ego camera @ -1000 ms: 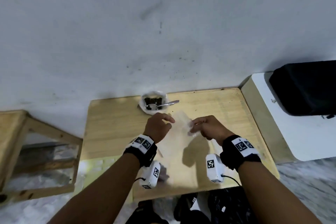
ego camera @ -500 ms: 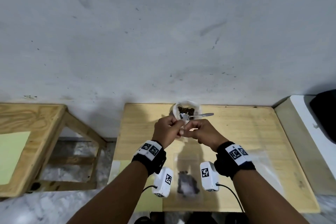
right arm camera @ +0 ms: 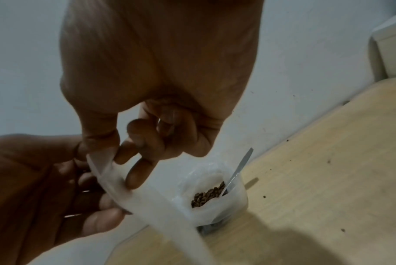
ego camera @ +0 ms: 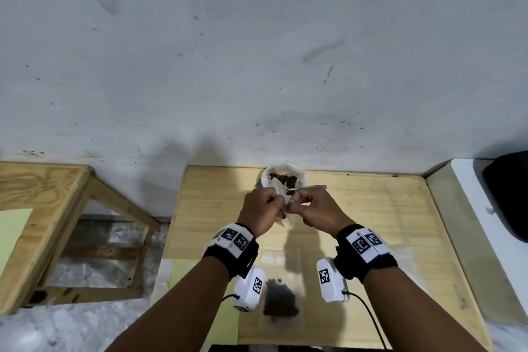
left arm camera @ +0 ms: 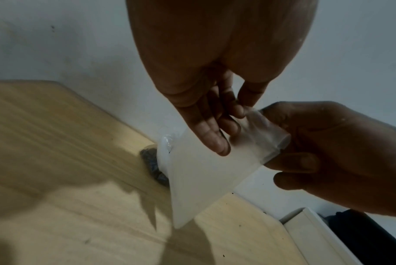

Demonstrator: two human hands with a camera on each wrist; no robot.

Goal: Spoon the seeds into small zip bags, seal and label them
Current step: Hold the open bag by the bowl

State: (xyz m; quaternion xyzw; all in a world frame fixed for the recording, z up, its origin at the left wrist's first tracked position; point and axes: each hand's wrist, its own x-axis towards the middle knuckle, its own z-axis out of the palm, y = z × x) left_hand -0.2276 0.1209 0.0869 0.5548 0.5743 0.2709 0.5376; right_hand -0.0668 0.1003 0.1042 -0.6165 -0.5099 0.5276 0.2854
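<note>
Both hands hold one empty clear zip bag [left arm camera: 206, 172] up above the wooden table [ego camera: 371, 223]. My left hand [ego camera: 264, 208] pinches its top edge from the left, and my right hand [ego camera: 311, 208] pinches it from the right. The bag [right arm camera: 161, 208] hangs down between them, and its mouth [left arm camera: 267, 132] looks slightly parted. Behind the hands a clear tub of brown seeds [ego camera: 284, 180] stands at the table's far edge with a metal spoon [right arm camera: 238, 170] resting in it. A filled zip bag of dark seeds [ego camera: 281, 300] lies flat on the table near me.
A grey wall rises right behind the table. A wooden frame stand [ego camera: 57, 208] is to the left. At the right there is a white surface [ego camera: 485, 223] carrying a black bag [ego camera: 511, 194]. Yellow-green sheets [ego camera: 183, 274] lie at the table's near left.
The hands lifted the empty bag off the table and brought it up in front of the seed tub. The head view tilted up, and the filled bag came into view.
</note>
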